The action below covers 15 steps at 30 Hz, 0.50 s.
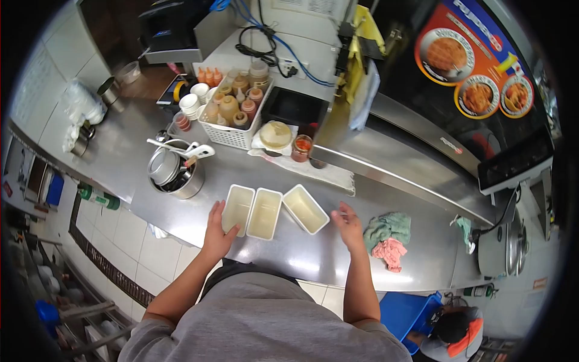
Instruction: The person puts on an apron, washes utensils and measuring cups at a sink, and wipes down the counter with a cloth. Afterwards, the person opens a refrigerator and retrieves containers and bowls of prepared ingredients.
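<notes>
Three rectangular cream-coloured containers lie side by side on the steel counter in front of me. The left container (239, 208) and the middle container (265, 213) are close together and nearly parallel. The right container (305, 209) is turned at an angle, its far corner close to the middle one. My left hand (219, 232) is at the left container's near left side, fingers stretched out, thumb by its near edge; whether it presses on the wall I cannot tell. Just right of the angled container, my right hand (348, 225) is raised with fingers apart, holding nothing.
A steel pot (188, 182) with utensils stands at the left. Behind are a white basket (232, 135) of sauce bottles and a red-filled jar (301, 148). Green cloth (389, 228) and pink cloth (391, 253) lie right. A person (455, 332) crouches by a blue bin (407, 311).
</notes>
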Tool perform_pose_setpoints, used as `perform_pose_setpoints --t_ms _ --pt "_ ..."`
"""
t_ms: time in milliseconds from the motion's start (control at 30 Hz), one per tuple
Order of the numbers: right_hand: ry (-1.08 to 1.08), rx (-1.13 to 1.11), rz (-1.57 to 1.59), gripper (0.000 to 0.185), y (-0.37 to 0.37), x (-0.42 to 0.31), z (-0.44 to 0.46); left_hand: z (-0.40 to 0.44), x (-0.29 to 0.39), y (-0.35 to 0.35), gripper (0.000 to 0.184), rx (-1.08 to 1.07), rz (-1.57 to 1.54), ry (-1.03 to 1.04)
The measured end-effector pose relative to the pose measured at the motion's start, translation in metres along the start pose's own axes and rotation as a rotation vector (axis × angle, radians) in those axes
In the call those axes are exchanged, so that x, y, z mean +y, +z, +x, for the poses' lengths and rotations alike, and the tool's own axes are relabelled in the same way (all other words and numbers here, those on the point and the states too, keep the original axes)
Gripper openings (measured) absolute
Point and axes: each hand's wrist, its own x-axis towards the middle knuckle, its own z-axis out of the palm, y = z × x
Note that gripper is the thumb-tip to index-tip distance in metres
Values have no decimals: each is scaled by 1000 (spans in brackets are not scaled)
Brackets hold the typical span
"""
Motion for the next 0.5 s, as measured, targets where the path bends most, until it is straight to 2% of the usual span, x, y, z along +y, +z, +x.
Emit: perform_pose_setpoints --t_ms 33,67,100,167,233,267,333,367,433,500 --pt "-11 -18 -2 52 8 -6 -1 -1 -7 1 73 -7 -42 -17" --pt "-33 -136 -74 50 15 -16 -4 -3 -2 0 73 -46 -159 -118" --pt "-56 -254 -145 48 20 -26 -7 -4 -6 2 73 -28 -157 -130" --pt "-53 -319 -155 43 28 -41 -15 -6 -18 5 73 -48 -268 -100" --pt "-19 -381 -127 42 33 -43 -20 -7 -11 -14 74 -40 -240 -133" --pt "-28 -393 -132 42 35 -47 -21 -7 -12 -22 74 -32 -263 -130" --pt "-202 -158 -250 39 39 -60 -23 -4 -20 -44 74 21 -321 -66" --pt "-208 -160 -256 39 43 -75 -22 1 -26 -61 74 27 -327 -67" --pt "-127 -76 -161 37 53 -118 -18 19 -42 -98 76 227 31 186" --pt "-129 -72 -96 36 83 -157 -21 46 -57 -135 81 360 241 200"
